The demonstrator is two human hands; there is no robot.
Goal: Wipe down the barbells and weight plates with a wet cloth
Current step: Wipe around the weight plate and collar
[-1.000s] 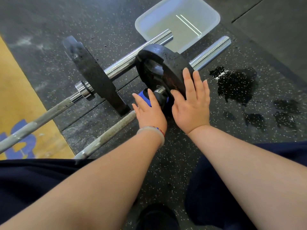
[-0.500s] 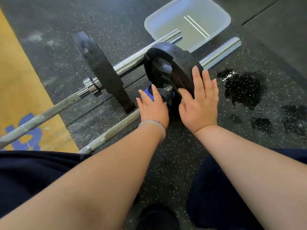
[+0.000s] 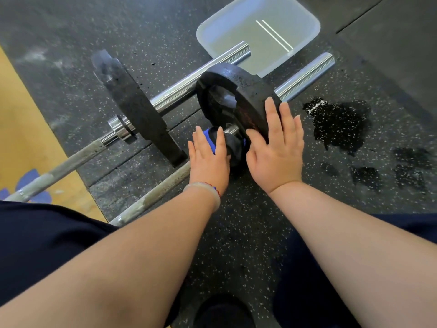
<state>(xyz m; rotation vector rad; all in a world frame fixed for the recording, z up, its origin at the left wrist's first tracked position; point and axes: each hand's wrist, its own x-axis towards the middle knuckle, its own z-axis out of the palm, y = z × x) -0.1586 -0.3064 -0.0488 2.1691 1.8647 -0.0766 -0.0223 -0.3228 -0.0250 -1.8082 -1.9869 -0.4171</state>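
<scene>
Head view: I see my left hand laid on the cloth, fingers straight and a little spread, pressing the blue and dark wad against the near bar just at the inner side of the near plate. My right hand lies flat on that plate's near face, fingers straight and together, thumb spread to the left; it curls round nothing. The plate stands on edge, tilted, with the bar's chrome sleeve running out to the far right behind it. To the left lies the far bar, roughly parallel, with the far plate upright on it beside a chrome collar. Its sleeve end reaches over the near edge of the tub, which sits on the far side and holds water. A dark wet patch marks the speckled floor right of the near plate, with smaller patches further right. A pale bracelet sits on my left wrist. A yellow surface borders the floor at far left.
</scene>
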